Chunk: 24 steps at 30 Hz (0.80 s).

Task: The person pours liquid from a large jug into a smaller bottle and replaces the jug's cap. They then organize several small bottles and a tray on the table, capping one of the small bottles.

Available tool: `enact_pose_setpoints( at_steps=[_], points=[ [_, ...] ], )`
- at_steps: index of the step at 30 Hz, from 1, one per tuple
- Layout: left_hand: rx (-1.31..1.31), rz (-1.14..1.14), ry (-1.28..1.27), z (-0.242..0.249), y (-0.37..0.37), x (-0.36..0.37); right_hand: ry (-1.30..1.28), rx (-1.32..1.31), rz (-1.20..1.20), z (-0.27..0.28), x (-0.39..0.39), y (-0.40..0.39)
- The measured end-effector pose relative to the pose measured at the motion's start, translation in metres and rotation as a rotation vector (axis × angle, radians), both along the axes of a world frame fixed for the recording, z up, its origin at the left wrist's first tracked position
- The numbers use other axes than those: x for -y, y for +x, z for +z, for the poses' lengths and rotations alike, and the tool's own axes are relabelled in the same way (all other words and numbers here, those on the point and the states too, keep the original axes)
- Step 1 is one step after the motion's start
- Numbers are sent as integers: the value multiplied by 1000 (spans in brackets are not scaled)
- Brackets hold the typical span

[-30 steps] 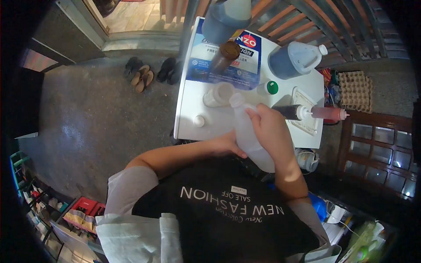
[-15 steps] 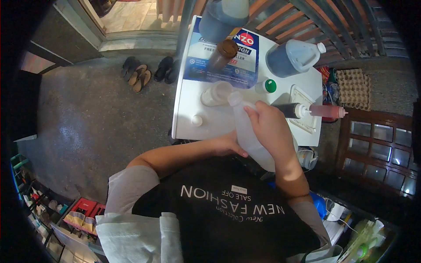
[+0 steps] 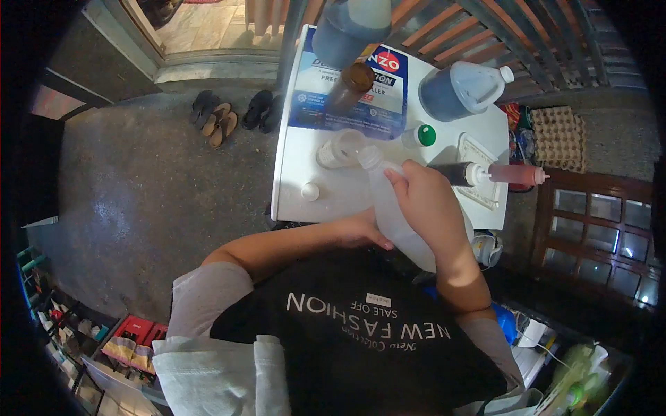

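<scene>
Jug tipped closer to the small open bottle

Comparison with the two earlier head views shows one change: the mouth of the translucent jug (image 3: 392, 208) has moved up and left in the frame. I now see it at the rim of the small white bottle (image 3: 338, 150), where half a second ago a gap lay between them. I cannot tell whether the two touch, and no liquid stream is visible.

Hand state:
- My right hand (image 3: 428, 201) is closed over the upper side of the jug, fingers wrapped toward the neck.
- My left hand (image 3: 361, 231) is pressed against the lower body of the jug; how far its fingers close around it is hidden, so I cannot tell the grip.

Jug position: centre of the frame, tilted, neck over the near edge of the white table (image 3: 295, 173), base toward my chest.

Judgement: the shift reads as alignment for a pour into the small bottle. Alignment looks nearly complete; the pour itself does not appear to have started.

Surroundings, unchanged: a loose white cap (image 3: 311, 191) left of the jug, a green-capped bottle (image 3: 421, 136), a red squeeze bottle (image 3: 517, 175) at right, and a large blue jug (image 3: 461, 90) at upper right.
</scene>
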<state>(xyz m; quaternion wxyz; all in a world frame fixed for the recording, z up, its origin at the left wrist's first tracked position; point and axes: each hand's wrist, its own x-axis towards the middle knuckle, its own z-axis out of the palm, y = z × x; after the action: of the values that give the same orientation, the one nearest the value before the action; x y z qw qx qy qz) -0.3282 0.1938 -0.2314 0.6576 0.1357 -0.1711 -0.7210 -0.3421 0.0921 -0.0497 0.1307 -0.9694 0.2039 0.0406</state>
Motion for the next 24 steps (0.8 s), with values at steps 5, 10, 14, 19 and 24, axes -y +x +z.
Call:
enact_pose_setpoints(
  at_steps=[5,10,14,19,24],
  points=[
    [-20,22,8,3,2,1,-8,16,12,2,1,0],
    [-9,3,-23,15,7,0,11,1,-5,5,0,1],
    [-48,-20,-50,16,6,3,14,-5,0,7,0,2],
    [-22,-15,-30,24,9,2,16,-21,-4,8,1,2],
    [-13,-29,-11,24,9,3,8,-14,-5,7,2,1]
  ],
)
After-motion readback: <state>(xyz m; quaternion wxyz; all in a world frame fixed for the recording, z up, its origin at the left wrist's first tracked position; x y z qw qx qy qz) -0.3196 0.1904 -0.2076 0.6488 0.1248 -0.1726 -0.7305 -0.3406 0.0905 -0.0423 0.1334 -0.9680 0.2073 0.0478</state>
